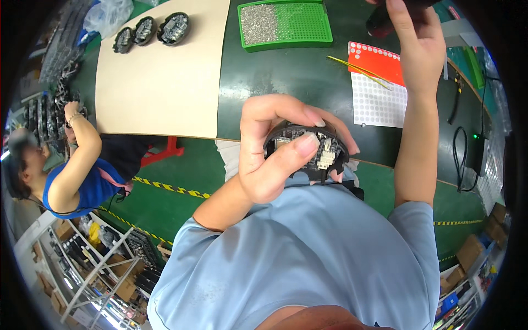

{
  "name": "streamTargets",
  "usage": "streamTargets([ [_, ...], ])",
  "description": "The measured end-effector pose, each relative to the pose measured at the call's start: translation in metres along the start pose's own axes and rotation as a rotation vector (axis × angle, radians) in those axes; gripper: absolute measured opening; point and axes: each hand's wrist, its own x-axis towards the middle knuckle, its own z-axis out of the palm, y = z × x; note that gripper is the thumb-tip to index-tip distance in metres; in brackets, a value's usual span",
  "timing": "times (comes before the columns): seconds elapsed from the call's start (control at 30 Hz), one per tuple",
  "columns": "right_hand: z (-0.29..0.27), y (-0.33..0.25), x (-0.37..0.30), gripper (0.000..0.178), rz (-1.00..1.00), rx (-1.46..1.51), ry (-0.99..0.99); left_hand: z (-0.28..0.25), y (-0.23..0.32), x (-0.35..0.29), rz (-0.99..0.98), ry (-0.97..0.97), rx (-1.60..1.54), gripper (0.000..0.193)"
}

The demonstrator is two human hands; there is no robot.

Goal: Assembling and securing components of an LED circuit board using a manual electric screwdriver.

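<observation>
My left hand (275, 146) is closed around a round black housing with a circuit board (325, 154) in it, close to my chest. The thumb presses over the board, beside white connectors. Stretched forward to the far right, my right hand (421, 47) has its fingers bent around a dark, rounded object (379, 22), partly cut off by the view's top edge; its kind cannot be told. Near that hand lies an orange and white sheet of round stickers (379, 99), with yellow tweezers (360, 71) across it.
A green tray (324, 33) of small metal screws stands at the table's far side. Several similar round housings (174, 28) rest on a beige board (159, 93) to the left. Black cable (457, 159) lies at right. Another person (77, 170) works at far left.
</observation>
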Motion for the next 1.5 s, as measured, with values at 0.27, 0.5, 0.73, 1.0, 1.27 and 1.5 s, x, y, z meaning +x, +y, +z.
streamTargets([
  [0.27,0.002,-0.008,-0.001,0.030,0.009,-0.623,0.145,0.001,-0.003,0.012,-0.077,-0.001,0.000,0.023],
  [0.5,-0.001,-0.013,0.003,0.034,-0.076,-0.690,0.085,0.000,0.008,0.027,-0.093,-0.040,0.061,0.022],
  [0.73,-0.002,-0.008,-0.004,0.032,0.056,-0.662,0.149,-0.010,0.040,0.054,-0.067,0.077,0.340,0.023],
  [1.0,-0.004,-0.016,-0.002,0.038,-0.068,-0.809,0.108,-0.028,0.089,0.169,0.050,0.083,0.486,0.024],
  [1.27,0.001,-0.023,0.002,0.041,-0.069,-0.858,0.069,-0.057,0.103,0.347,0.205,0.221,0.654,0.031],
  [1.5,-0.001,-0.021,-0.002,0.045,-0.059,-0.943,0.027,-0.080,0.077,0.440,0.213,0.377,1.253,0.054],
])
